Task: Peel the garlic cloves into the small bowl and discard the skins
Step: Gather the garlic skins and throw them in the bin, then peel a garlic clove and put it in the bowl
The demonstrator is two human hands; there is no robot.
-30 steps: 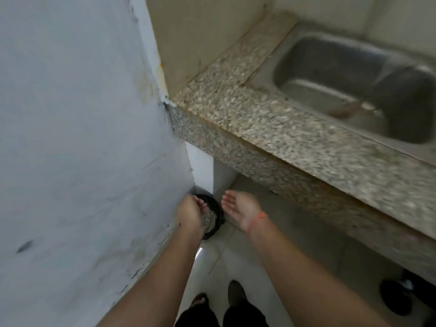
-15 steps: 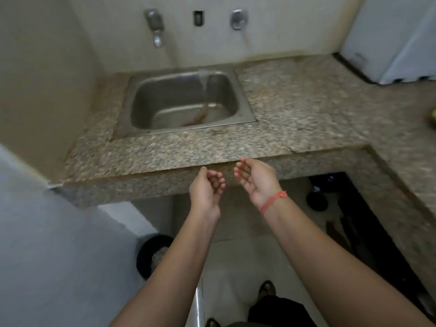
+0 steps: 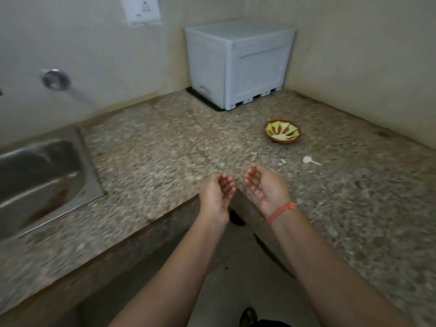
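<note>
A small green and brown bowl (image 3: pixel 282 131) stands on the speckled stone counter (image 3: pixel 165 147), far right of middle, with pale pieces in it. Near it lie a white garlic piece with a stalk (image 3: pixel 309 160) and a small pale scrap (image 3: pixel 282 161). My left hand (image 3: pixel 218 193) and my right hand (image 3: pixel 265 187) hover side by side over the counter's inner corner, palms up, fingers loosely curled, holding nothing. An orange band circles my right wrist.
A steel sink (image 3: pixel 40 171) is set into the counter at the left, with a wall tap (image 3: pixel 55 79) above it. A grey box (image 3: pixel 240 62) stands in the back corner. A wall socket (image 3: pixel 141 9) is higher up. My foot (image 3: pixel 247 316) shows below.
My view has swung from the bin on the floor, past the sink, to the right part of the counter. Both hands rose from the bin and stay cupped and unfilled.
</note>
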